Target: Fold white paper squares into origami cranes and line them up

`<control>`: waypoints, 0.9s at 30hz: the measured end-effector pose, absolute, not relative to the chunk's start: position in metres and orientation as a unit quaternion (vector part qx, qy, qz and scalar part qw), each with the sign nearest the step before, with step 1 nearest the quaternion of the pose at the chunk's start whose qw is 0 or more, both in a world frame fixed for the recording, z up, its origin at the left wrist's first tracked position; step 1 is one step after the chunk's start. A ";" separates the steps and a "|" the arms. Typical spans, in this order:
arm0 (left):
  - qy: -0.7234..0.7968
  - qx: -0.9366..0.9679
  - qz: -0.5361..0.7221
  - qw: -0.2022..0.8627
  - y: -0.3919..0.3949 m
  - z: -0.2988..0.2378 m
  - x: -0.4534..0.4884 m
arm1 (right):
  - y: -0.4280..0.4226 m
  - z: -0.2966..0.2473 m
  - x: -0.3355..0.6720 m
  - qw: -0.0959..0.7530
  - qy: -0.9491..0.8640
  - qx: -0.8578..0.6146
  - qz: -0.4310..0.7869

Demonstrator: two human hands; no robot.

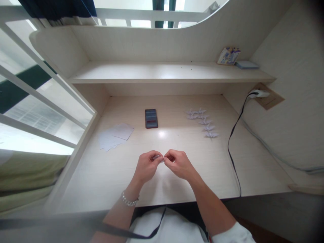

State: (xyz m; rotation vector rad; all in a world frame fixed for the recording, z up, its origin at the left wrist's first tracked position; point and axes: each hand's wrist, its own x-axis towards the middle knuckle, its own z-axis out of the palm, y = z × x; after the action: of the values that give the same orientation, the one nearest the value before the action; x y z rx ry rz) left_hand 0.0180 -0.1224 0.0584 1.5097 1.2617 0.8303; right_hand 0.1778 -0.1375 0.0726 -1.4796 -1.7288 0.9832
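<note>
Near the front of the desk, a small piece of folded white paper is pinched between my two hands and mostly covered by the fingers. My left hand, with a silver chain bracelet on its wrist, grips the paper with thumb and forefinger. Fingertip to fingertip with it, my right hand is closed in a pinch at the paper's right end. Several folded white paper cranes stand in a curved row at the right back. Loose white paper sheets lie overlapping on the left.
A phone with a blurred screen lies behind my hands. On the right, a black cord runs from a plug across the desk. Above the desk, a shelf holds a printed packet and a flat pale-blue item.
</note>
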 end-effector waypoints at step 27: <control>0.535 0.557 0.412 0.484 -0.118 0.060 0.006 | -0.138 0.064 0.191 0.340 -0.629 -0.585 0.382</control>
State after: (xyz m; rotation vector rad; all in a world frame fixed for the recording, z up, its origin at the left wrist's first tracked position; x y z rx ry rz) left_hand 0.0058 -0.1179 0.0596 1.3561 1.3023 1.0024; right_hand 0.1911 -0.1377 0.0644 -1.5232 -1.6362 0.9949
